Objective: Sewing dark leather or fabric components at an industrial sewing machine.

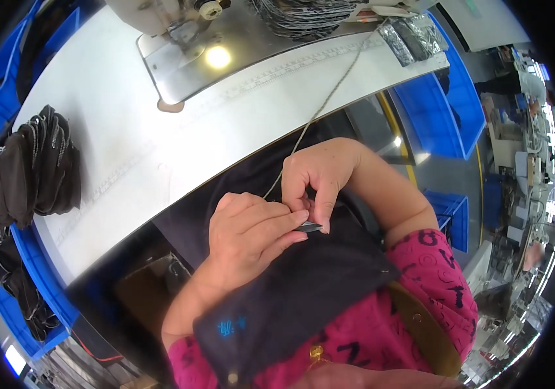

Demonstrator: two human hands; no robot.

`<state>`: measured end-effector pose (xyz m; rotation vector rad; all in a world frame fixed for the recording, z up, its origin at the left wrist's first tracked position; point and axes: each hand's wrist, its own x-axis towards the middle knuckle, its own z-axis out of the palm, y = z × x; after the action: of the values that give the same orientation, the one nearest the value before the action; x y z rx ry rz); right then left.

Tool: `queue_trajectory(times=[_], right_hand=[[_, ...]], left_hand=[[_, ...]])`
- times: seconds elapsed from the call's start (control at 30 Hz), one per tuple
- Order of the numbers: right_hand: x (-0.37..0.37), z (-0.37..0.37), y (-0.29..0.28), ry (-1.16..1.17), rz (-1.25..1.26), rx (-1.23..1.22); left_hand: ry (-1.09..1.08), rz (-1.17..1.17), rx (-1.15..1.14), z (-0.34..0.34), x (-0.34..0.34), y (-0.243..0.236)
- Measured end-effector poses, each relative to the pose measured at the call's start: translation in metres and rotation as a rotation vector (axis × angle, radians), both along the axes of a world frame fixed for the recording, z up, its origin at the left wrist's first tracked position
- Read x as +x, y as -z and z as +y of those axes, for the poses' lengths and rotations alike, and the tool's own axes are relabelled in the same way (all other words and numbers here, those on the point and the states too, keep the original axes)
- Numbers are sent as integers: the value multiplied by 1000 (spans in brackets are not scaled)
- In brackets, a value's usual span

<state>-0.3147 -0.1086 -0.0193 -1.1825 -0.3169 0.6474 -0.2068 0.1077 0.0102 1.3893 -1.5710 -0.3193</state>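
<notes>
Both hands' fingers (303, 217) pinch a small metal piece (310, 226) between them.

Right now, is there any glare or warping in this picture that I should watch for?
Head view: a lamp glares off the sewing machine plate; fisheye bends the white table edge; the hands, left hand and right hand, look sharp; the far right is cluttered and small.

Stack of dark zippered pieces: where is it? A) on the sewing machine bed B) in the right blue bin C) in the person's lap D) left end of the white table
D: the stack of dark zippered pieces lies on the white table at its left end, away from both hands.
</notes>
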Motion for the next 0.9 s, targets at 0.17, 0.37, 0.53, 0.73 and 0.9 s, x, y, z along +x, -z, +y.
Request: queue_trajectory(times=[0.17,0.37,0.53,0.73,0.9], right_hand=[[2,0,-1,-2,1,9],[4,0,2,-2,-50,-3],[6,1,0,-15,-56,8],[7,1,8,-23,-73,21],[7,3,15,-31,-83,50]], left_hand=[[-7,-2,-10,1,1,1],[-28,-30,-19,1,1,-1],[-37,-46,-26,2,0,-2],[-50,-65,-29,2,0,-4],[-49,-38,-48,2,1,-2]])
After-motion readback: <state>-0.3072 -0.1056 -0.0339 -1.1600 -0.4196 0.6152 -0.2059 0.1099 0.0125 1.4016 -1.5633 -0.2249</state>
